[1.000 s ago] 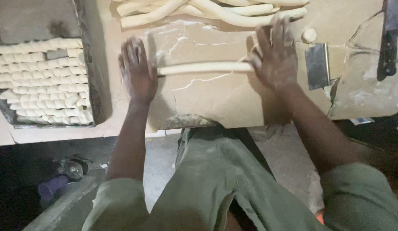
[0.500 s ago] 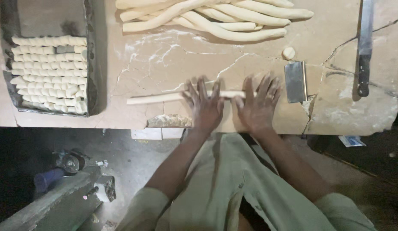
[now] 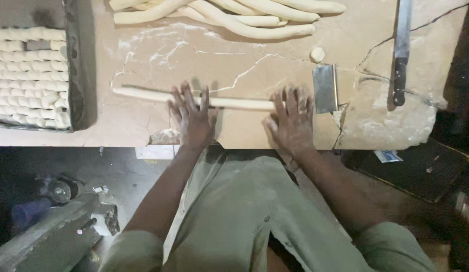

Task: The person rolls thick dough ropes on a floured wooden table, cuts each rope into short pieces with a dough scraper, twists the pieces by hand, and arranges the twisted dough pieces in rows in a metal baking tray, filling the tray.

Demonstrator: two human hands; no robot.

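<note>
Left hand [image 3: 193, 118] and right hand [image 3: 292, 121] lie flat, fingers spread, grasping nothing, pressing the dough rope [image 3: 143, 94] against the surface [image 3: 234, 65] so it stays even, scraper [image 3: 325, 94] just beside the right hand.

Dough rope [image 3: 143, 94] under both hands

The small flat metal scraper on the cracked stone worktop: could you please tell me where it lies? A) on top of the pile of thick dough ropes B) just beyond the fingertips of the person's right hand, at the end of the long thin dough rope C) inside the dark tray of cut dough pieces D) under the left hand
B: the small flat metal scraper lies beside the right hand, at the end of the long thin dough rope.
</note>
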